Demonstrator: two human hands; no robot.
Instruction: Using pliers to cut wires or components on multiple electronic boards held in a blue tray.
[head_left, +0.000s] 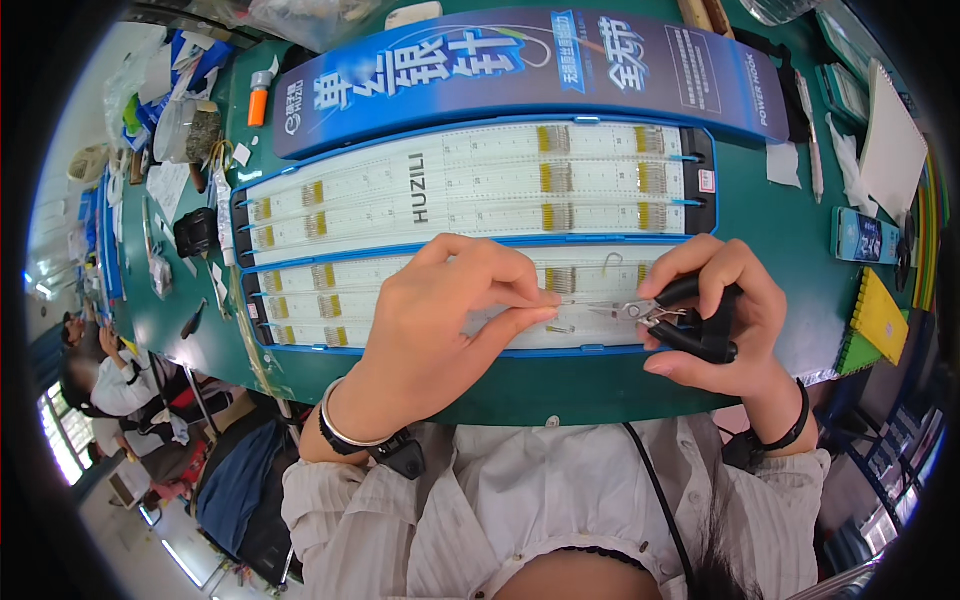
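Observation:
My left hand is closed in a pinch, thumb and forefinger pressed together over the lower half of an open blue-edged case. What it pinches is too small to make out. In my right hand is a pair of pliers with black handles, its jaws pointing at the left fingertips. A thin strand seems to run between fingertips and jaws. White panels in the case carry several bundles of fine hooks or pins with yellow ends. One loose hook lies above the pliers' jaws.
Behind the case lies a long dark blue printed box. An orange-and-white tube stands at its left end. A blue packet, a notebook and a yellow pad lie right; a black object and tools lie left.

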